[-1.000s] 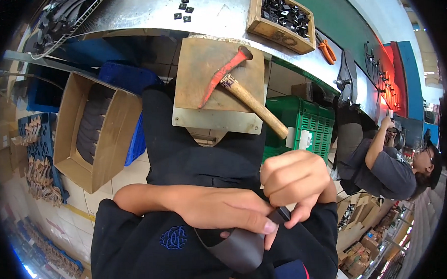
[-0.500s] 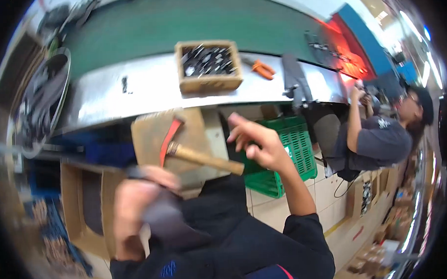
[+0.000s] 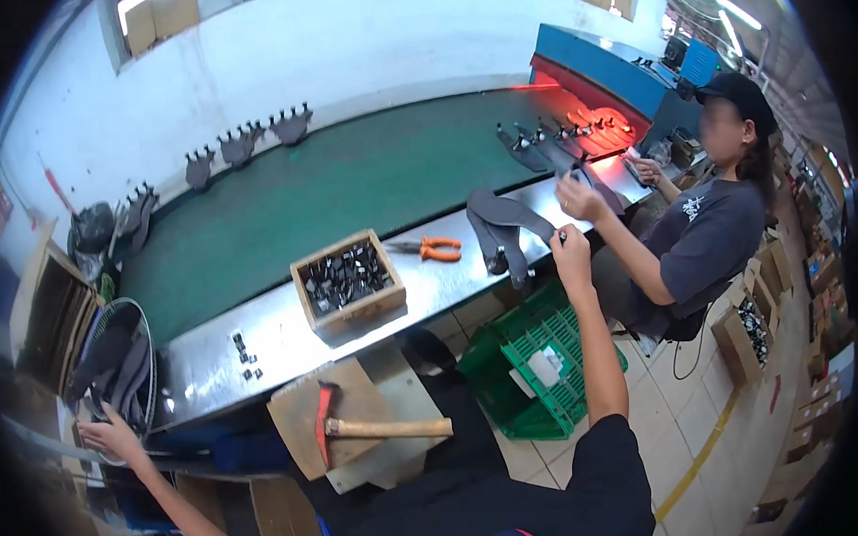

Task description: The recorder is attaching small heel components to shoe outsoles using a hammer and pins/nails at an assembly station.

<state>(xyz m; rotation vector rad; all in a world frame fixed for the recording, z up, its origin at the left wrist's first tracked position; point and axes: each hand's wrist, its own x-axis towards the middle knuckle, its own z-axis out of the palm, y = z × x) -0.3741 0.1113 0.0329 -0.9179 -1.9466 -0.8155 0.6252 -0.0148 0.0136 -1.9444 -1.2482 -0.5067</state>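
Observation:
My left hand [image 3: 114, 436] reaches to the rim of a round wire basket [image 3: 152, 372] at the left, its fingers stretched out beside the dark grey flat pieces [image 3: 125, 368] inside. On the right, my right hand [image 3: 572, 263] is closed on the end of a dark grey curved piece [image 3: 512, 213] with a black tip, lying with others at the metal bench edge. A hammer [image 3: 383, 427] with red head and wooden handle rests on a board [image 3: 287, 405] before me. Behind it stands a wooden box [image 3: 355, 313] of small black clips [image 3: 344, 276].
Orange-handled pliers [image 3: 438, 249] and a few loose clips [image 3: 246, 355] lie on the metal bench [image 3: 270, 321]. Beyond runs a green belt [image 3: 350, 167] carrying grey pieces. A co-worker [image 3: 701, 221] sits at the right, one hand [image 3: 582, 198] near mine. A green crate [image 3: 546, 358] stands below.
My left hand, blurred beside a grey piece near my lap, has moved left to the basket. My right hand has gone from above the board to the grey pieces. The view has tilted up.

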